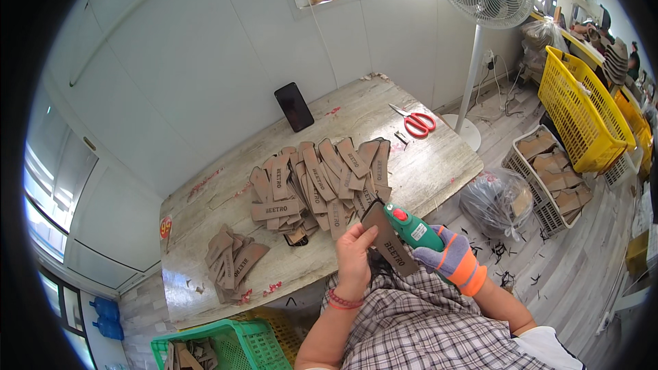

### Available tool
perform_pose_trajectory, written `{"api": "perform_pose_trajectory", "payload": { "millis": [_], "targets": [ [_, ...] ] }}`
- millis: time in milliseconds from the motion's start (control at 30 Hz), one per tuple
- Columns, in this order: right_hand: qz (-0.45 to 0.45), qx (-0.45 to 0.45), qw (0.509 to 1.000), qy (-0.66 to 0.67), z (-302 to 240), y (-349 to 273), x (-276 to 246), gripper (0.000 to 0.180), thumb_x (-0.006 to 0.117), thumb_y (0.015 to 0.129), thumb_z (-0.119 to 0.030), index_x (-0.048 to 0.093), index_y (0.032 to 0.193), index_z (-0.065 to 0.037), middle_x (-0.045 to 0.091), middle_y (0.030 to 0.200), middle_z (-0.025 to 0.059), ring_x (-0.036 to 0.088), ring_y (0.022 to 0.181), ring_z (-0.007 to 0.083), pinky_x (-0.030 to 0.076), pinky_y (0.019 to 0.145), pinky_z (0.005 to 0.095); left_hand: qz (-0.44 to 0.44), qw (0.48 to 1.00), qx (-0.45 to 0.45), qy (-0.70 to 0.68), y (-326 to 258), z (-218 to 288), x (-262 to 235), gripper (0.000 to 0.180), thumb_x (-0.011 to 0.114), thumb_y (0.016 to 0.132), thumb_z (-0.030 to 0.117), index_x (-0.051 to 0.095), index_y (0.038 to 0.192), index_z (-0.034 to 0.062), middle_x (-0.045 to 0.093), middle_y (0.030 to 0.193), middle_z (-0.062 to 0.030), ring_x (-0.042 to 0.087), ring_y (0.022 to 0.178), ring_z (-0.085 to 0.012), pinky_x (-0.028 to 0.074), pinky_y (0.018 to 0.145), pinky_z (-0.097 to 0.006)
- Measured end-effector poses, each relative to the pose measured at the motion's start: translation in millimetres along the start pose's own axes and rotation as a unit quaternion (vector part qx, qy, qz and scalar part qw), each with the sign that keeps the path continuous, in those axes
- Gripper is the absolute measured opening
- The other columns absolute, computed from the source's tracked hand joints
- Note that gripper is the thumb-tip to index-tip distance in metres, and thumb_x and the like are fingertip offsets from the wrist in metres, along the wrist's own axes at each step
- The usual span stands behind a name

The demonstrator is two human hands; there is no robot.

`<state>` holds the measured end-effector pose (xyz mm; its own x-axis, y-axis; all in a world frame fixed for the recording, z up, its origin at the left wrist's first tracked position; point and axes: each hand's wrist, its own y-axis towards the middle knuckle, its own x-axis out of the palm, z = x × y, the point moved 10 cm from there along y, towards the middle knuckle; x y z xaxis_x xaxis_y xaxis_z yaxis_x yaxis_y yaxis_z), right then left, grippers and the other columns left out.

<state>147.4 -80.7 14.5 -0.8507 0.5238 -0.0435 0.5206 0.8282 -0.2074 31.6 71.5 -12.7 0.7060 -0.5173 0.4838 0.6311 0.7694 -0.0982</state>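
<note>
My bare left hand (354, 255) pinches a flat brown strap piece (391, 245) with dark lettering and a black edge, tilted over the table's near side. Wrapped round a green handheld power tool (416, 231) with a red button is my right hand (458, 260), in a grey and orange glove. The tool's head meets the strap piece's upper edge, but its working tip is hidden. Just beyond lies a large overlapping pile of similar brown pieces (317, 177). A smaller pile (233, 260) rests at the table's left.
On the worn wooden table (205, 199) are red-handled scissors (417, 123) and a propped black phone (294, 107). A green crate (257, 342) stands below left. To the right are a white fan (473, 62), a plastic bag (495, 202), a white basket (541, 209) and a yellow crate (579, 106).
</note>
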Motion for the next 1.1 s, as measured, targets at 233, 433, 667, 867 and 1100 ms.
{"api": "perform_pose_trajectory", "payload": {
  "millis": [233, 433, 667, 867, 1100],
  "targets": [
    [-0.013, 0.012, 1.0, -0.012, -1.6, -4.5, -0.2, 0.049, 0.077, 0.081, -0.022, 0.056, 0.117, 0.002, 0.064, 0.079, 0.002, 0.057, 0.06, 0.0069, 0.045, 0.053, 0.0221, -0.003, 0.999, 0.024, 0.022, -3.2, 18.8, -9.3, 0.01, 0.056, 0.094, 0.007, 0.061, 0.099, -0.0003, 0.066, 0.09, -0.0026, 0.06, 0.075, -0.0067, 0.049, 0.069, -0.022],
    [-0.016, 0.002, 1.0, -0.012, -0.6, -5.3, -1.3, 0.048, 0.078, 0.08, -0.023, 0.057, 0.116, 0.002, 0.064, 0.078, 0.0014, 0.058, 0.062, 0.0066, 0.046, 0.055, 0.0223, -0.017, 0.998, 0.039, 0.041, -4.9, 33.7, -3.2, 0.01, 0.054, 0.096, 0.008, 0.059, 0.1, 0.0005, 0.064, 0.092, -0.0031, 0.058, 0.077, -0.0051, 0.049, 0.068, -0.021],
    [-0.045, 0.018, 0.998, -0.039, 0.7, -7.3, 0.0, 0.051, 0.079, 0.079, -0.025, 0.057, 0.118, -0.001, 0.065, 0.08, 0.0018, 0.058, 0.064, 0.0052, 0.047, 0.056, 0.0209, -0.009, 0.98, 0.118, 0.162, 0.1, 51.9, -20.1, 0.008, 0.061, 0.092, 0.007, 0.061, 0.096, 0.0002, 0.063, 0.088, -0.0003, 0.054, 0.076, -0.0042, 0.044, 0.07, -0.019],
    [-0.064, 0.005, 0.996, -0.06, 2.6, -9.2, -1.3, 0.053, 0.08, 0.078, -0.03, 0.059, 0.118, -0.002, 0.067, 0.08, 0.0026, 0.06, 0.067, 0.0057, 0.049, 0.061, 0.0213, -0.06, 0.956, 0.133, 0.254, 3.1, 75.7, -15.5, 0.007, 0.064, 0.089, 0.006, 0.063, 0.089, -0.0013, 0.054, 0.081, 0.0036, 0.049, 0.074, -0.0043, 0.04, 0.069, -0.019],
    [-0.087, 0.009, 0.989, -0.119, 5.4, -10.8, -1.3, 0.055, 0.08, 0.077, -0.033, 0.06, 0.118, -0.002, 0.067, 0.08, 0.004, 0.059, 0.067, 0.0055, 0.049, 0.062, 0.0228, -0.114, 0.925, 0.123, 0.341, 1.7, 97.4, -6.7, 0.011, 0.069, 0.083, 0.007, 0.064, 0.081, -0.0025, 0.049, 0.078, 0.0023, 0.044, 0.07, -0.0061, 0.035, 0.065, -0.021]
  ]
}}
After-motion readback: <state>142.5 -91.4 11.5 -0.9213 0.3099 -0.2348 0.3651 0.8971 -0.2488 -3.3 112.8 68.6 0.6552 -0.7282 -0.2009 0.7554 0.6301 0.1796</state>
